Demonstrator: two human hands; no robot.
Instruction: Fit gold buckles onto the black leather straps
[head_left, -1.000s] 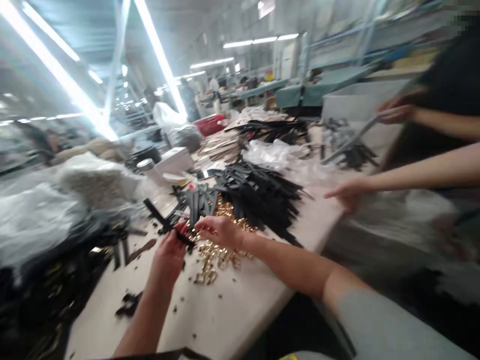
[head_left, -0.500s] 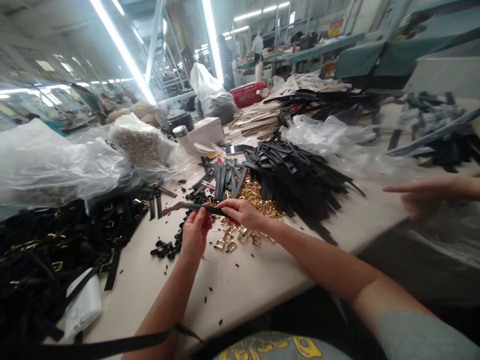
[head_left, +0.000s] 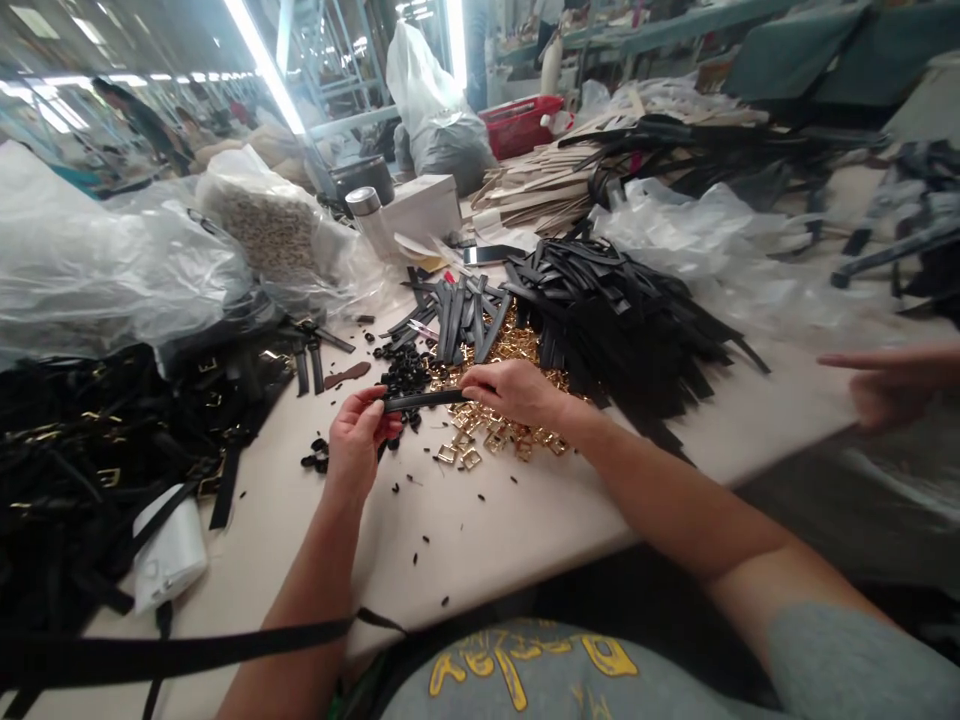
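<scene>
A short black strap (head_left: 425,400) is stretched level between my two hands, above the table. My left hand (head_left: 358,430) pinches its left end between thumb and fingers. At the other end, my right hand (head_left: 510,392) has thumb and fingertips closed on it. Behind and below lie gold buckles (head_left: 495,437) in a loose heap, with small black loops (head_left: 405,368) to their left. Grey-black straps (head_left: 461,318) lie just past the buckles, and a larger pile of black straps (head_left: 615,310) spreads to the right. A brown leather piece (head_left: 347,375) rests left of the loops.
Buckled black straps (head_left: 97,470) are heaped at left, beside a white device (head_left: 169,550) with a cable. Plastic bags (head_left: 255,220), a metal flask (head_left: 367,215) and a phone (head_left: 491,255) stand or lie farther back. Another person's hand (head_left: 892,385) points in from the right.
My left hand has moved left to the strap's end, and the strap now lies more level. The view has tilted down, so the table appears higher.
</scene>
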